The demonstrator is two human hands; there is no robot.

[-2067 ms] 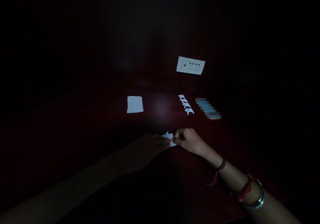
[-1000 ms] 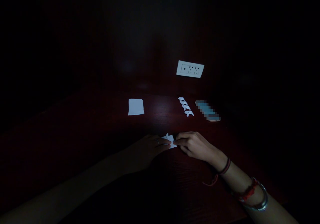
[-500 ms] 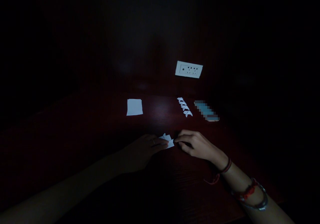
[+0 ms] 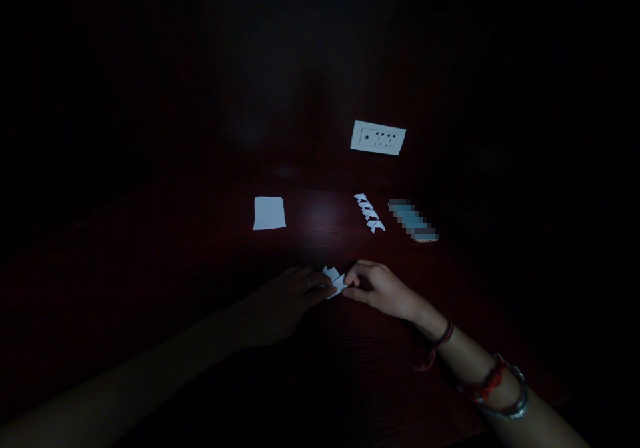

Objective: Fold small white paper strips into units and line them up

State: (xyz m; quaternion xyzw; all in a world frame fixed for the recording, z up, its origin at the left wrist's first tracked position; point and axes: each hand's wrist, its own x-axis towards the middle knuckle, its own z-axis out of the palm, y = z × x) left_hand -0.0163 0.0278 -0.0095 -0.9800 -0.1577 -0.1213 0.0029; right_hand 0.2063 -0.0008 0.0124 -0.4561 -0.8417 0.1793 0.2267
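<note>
Between my two hands lies a small folded white paper (image 4: 336, 283) on the dark red table. The fingers of my left hand (image 4: 295, 298), one with a ring, are on its left side and cover part of it. My right hand (image 4: 379, 289) is at its right corner, with thumb and forefinger closed on the edge. A flap of the paper stands up at its upper left. Beyond the hands lies a row of several small folded white paper pieces (image 4: 370, 213), and a square stack of white paper (image 4: 269, 213) is to their left.
A phone with a blurred-out screen (image 4: 413, 220) lies right of the folded pieces. Behind it, a white socket plate (image 4: 378, 138) is on the dark wall. Bracelets are on my right wrist and forearm. Most of the surroundings are very dark.
My right hand drew slightly away from the paper, then came back and closed on its right corner. The paper has turned a little and shifted left under my left fingers.
</note>
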